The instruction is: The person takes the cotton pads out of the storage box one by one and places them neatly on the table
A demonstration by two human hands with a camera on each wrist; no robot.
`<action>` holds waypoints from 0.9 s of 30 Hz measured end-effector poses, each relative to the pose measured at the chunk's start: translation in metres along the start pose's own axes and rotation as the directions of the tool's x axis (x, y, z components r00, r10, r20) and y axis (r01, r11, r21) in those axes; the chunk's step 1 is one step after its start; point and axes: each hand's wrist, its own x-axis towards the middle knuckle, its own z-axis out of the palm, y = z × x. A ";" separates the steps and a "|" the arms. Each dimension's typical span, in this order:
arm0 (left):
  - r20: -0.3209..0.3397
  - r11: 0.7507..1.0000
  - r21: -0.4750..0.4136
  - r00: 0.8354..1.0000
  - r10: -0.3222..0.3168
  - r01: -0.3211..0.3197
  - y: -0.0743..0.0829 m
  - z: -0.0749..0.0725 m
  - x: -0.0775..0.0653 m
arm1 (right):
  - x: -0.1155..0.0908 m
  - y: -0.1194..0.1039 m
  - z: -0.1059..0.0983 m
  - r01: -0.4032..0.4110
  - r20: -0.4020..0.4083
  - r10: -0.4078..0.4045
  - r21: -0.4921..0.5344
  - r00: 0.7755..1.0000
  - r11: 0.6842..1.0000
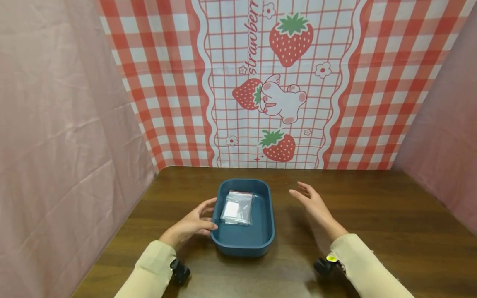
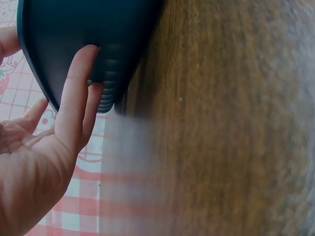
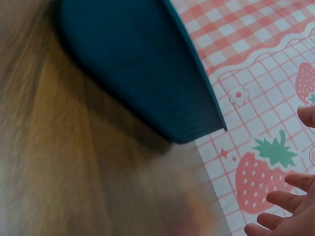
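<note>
Left hand (image 1: 191, 225) at the blue rectangular bin (image 1: 244, 242): thumb at the rim, two fingers laid against the outer wall, lightly holding that side. Bin stands on the wood-grain table (image 1: 384, 219), just right of those fingers, its far wall left of my other hand. Inside, near my left fingertips: clear zip-seal bags (image 1: 244, 207), white patch showing. Right hand (image 1: 314, 207) empty, fingers apart, in the air beside the bin, not touching it. Beyond both hands' fingertips: strawberry-print cloth (image 1: 275, 103).
</note>
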 end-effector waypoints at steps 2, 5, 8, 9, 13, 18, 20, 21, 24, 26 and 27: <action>-0.001 1.000 -0.001 1.000 0.000 0.000 0.000 0.000 0.000 | 0.004 -0.003 0.002 -0.005 0.002 0.005 0.017 1.000 1.000; -0.004 1.000 0.001 1.000 -0.003 0.003 0.000 -0.001 -0.001 | 0.009 -0.008 0.005 -0.026 0.010 0.025 0.050 1.000 0.998; -0.009 1.000 0.007 1.000 -0.007 0.007 0.000 -0.001 -0.001 | 0.014 -0.014 0.010 -0.048 0.017 0.047 0.094 0.999 0.994; -0.009 1.000 0.009 1.000 -0.008 0.008 0.000 -0.001 -0.001 | 0.015 -0.016 0.011 -0.054 0.016 0.053 0.101 0.998 0.993; -0.006 1.000 0.003 1.000 -0.008 0.008 0.000 -0.001 0.000 | 0.021 -0.025 0.019 -0.058 0.006 0.058 0.121 0.998 0.991; 0.002 1.000 -0.016 1.000 0.000 0.000 -0.002 -0.002 0.001 | 0.029 -0.034 0.030 -0.054 0.018 0.051 0.151 0.999 0.987; 0.002 1.000 -0.020 1.000 0.000 0.000 -0.003 -0.003 0.001 | 0.033 -0.036 0.034 -0.054 0.025 0.050 0.164 0.998 0.985; 0.003 1.000 -0.022 1.000 0.000 0.000 -0.003 -0.003 0.001 | 0.034 -0.038 0.037 -0.051 0.029 0.047 0.166 0.998 0.985; 0.004 1.000 -0.026 1.000 0.001 0.000 -0.003 -0.003 0.002 | 0.039 -0.043 0.044 -0.048 0.034 0.043 0.169 0.998 0.984; 0.004 1.000 -0.026 1.000 0.002 -0.002 -0.003 -0.003 0.002 | 0.042 -0.047 0.049 -0.045 0.039 0.039 0.170 0.998 0.984; 0.006 1.000 -0.028 1.000 0.003 -0.003 -0.003 -0.003 0.002 | 0.043 -0.049 0.051 -0.044 0.040 0.038 0.172 0.998 0.984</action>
